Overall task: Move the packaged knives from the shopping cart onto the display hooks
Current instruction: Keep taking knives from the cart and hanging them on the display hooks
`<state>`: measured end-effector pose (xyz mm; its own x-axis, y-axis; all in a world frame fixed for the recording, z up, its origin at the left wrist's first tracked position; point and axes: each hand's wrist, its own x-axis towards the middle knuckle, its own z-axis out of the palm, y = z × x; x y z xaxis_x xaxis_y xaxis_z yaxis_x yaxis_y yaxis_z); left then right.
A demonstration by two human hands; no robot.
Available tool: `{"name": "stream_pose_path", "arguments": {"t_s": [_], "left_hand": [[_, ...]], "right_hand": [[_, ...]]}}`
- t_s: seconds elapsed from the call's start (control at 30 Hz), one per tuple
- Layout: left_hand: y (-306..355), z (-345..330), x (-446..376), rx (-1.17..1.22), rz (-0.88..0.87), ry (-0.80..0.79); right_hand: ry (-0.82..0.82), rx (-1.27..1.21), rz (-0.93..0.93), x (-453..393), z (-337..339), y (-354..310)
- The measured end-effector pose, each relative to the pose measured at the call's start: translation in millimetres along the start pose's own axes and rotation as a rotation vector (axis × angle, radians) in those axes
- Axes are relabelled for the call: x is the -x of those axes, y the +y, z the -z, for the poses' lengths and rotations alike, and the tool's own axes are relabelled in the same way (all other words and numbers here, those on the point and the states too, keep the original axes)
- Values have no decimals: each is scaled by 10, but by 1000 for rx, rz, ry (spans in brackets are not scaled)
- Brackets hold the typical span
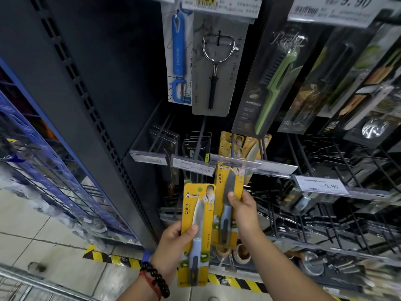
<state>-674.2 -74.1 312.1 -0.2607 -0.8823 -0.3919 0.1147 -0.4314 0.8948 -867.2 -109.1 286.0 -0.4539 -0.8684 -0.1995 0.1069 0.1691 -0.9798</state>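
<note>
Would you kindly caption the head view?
Left hand and right hand each hold a yellow-carded fruit knife below the display hooks.

A shop: price tags [321,186] beneath hooks of packaged peelers [211,68].

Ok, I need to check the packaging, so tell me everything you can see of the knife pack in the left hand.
The knife pack is a tall yellow card with a clear blister holding a small knife: silvery blade pointing up, pale blue and grey handle below. It bears a logo, a green dot, vertical Chinese characters and kiwi slices near the bottom. It is upright, slightly tilted, below the price rails and not on a hook. The left hand grips its left edge, thumb on the front.
</note>
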Motion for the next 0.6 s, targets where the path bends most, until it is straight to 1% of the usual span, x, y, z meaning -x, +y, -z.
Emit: {"name": "stream_pose_path", "arguments": {"t_s": [0.2, 0.37, 0.47, 0.6], "left_hand": [[2, 20, 9, 3, -8, -4], [-25, 13, 12, -41, 3, -14], [-25, -10, 11, -66, -14, -29], [-28, -37, -14, -117, -30, -58]], "right_hand": [[-68, 73, -99, -378, -77, -143], [-35, 167, -141, -599, -102, -250], [-27, 205, -160, -625, 3, -256], [42, 209, -253, -544, 204, -28]]}}
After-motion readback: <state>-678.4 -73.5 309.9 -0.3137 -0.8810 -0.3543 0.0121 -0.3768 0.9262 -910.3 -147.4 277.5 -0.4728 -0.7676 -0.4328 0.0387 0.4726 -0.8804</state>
